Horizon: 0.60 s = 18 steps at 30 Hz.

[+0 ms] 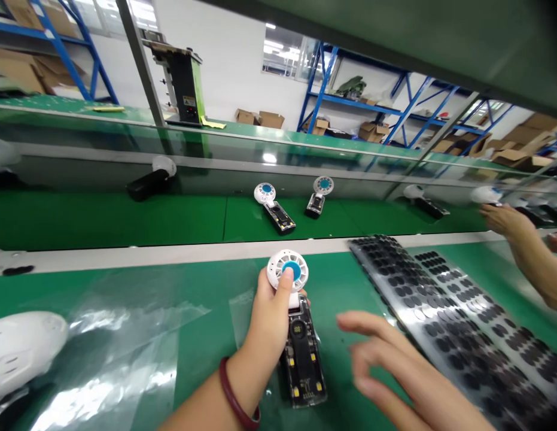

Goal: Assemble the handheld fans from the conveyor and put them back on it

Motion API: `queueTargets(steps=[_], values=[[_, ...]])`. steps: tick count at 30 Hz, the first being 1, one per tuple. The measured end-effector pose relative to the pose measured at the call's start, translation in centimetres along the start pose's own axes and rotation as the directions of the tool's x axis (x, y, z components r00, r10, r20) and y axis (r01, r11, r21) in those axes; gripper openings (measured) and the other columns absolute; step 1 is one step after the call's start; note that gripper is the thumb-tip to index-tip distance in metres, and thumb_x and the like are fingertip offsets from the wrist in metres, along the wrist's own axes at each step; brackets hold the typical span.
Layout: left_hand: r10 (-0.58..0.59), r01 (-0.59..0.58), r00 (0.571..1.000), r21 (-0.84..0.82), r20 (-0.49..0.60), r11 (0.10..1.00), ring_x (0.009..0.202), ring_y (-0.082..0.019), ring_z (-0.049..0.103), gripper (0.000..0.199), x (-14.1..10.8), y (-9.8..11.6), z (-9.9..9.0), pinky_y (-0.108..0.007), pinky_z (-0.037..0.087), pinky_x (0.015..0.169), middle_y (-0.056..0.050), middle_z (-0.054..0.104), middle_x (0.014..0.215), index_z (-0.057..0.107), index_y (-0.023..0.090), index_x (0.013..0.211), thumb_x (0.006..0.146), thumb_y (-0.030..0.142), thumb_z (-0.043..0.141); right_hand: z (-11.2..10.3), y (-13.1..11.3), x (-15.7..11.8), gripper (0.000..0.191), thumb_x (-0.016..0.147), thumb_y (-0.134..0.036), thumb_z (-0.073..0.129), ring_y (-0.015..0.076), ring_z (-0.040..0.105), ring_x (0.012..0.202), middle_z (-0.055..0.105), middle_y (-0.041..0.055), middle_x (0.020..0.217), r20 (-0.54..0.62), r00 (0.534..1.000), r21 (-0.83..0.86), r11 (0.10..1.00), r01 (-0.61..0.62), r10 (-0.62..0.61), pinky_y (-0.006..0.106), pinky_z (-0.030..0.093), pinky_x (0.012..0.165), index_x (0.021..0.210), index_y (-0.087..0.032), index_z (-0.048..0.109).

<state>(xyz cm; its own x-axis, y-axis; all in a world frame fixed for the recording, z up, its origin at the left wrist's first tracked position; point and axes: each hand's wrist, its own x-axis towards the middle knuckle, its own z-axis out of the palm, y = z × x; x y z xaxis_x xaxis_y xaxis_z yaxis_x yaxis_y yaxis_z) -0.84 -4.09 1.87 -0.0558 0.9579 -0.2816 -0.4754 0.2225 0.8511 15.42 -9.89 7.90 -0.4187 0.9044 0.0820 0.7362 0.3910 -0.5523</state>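
Observation:
My left hand (271,311) is wrapped round the neck of a small handheld fan (305,365), its thumb on the blue centre of the round white head. The fan's handle is see-through over a dark circuit board and points toward me. To the right of it, my right hand (386,359) hovers with fingers apart and slightly curled, a little blurred, holding nothing. Sheets of round black stickers (422,299) lie beyond my right hand on the green work surface.
Behind a pale rail (206,254), a green belt (192,218) carries several more fans, two near the middle (280,218). At right, another person's hand (507,221) touches a fan. Clear plastic film (139,335) and a white rounded object (27,347) lie at left.

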Motion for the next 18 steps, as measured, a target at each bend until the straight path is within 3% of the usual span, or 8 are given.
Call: queueTargets(steps=[4, 9, 14, 18], values=[[0.06, -0.055, 0.997, 0.117, -0.041, 0.992, 0.064, -0.014, 0.058, 0.038, -0.1, 0.1, -0.1, -0.028, 0.045, 0.061, -0.001, 0.06, 0.076, 0.046, 0.019, 0.096, 0.075, 0.051, 0.047, 2.0, -0.8, 5.2, 0.013, 0.082, -0.019, 0.044, 0.0189, 0.038, 0.119, 0.034, -0.0022, 0.132, 0.225, 0.95, 0.198, 0.944, -0.263, 0.218, 0.035, 0.038, 0.094, 0.07, -0.023, 0.047], [0.089, -0.075, 0.993, 0.175, -0.073, 0.982, 0.079, -0.017, 0.058, 0.038, -0.2, 0.2, 0.0, -0.028, 0.043, 0.072, -0.005, 0.062, 0.088, 0.048, 0.018, 0.098, 0.076, 0.049, 0.047, 2.3, -1.5, 6.7, 0.015, 0.079, -0.012, 0.044, 0.014, 0.052, 0.092, 0.038, -0.0024, 0.126, 0.301, 0.936, 0.265, 0.927, -0.267, 0.184, 0.033, 0.039, 0.089, 0.068, -0.022, 0.045], [0.07, -0.06, 0.996, 0.196, -0.045, 0.979, 0.085, -0.021, 0.057, 0.037, -0.3, 0.1, -0.1, -0.031, 0.041, 0.071, -0.006, 0.061, 0.092, 0.047, 0.019, 0.095, 0.077, 0.05, 0.045, 2.1, -1.6, 6.4, 0.016, 0.075, -0.008, 0.045, 0.0144, 0.053, 0.087, 0.039, -0.0005, 0.123, 0.342, 0.922, 0.22, 0.938, -0.267, 0.182, 0.029, 0.043, 0.078, 0.067, -0.021, 0.045], [0.063, -0.05, 0.997, 0.213, -0.053, 0.976, 0.085, -0.021, 0.056, 0.036, -0.4, 0.0, -0.2, -0.031, 0.041, 0.073, -0.005, 0.061, 0.091, 0.047, 0.019, 0.095, 0.077, 0.051, 0.044, 2.2, -1.7, 6.7, 0.017, 0.075, -0.007, 0.045, 0.0134, 0.053, 0.08, 0.04, 0.0003, 0.121, 0.359, 0.913, 0.174, 0.947, -0.271, 0.195, 0.031, 0.044, 0.077, 0.066, -0.021, 0.043]])
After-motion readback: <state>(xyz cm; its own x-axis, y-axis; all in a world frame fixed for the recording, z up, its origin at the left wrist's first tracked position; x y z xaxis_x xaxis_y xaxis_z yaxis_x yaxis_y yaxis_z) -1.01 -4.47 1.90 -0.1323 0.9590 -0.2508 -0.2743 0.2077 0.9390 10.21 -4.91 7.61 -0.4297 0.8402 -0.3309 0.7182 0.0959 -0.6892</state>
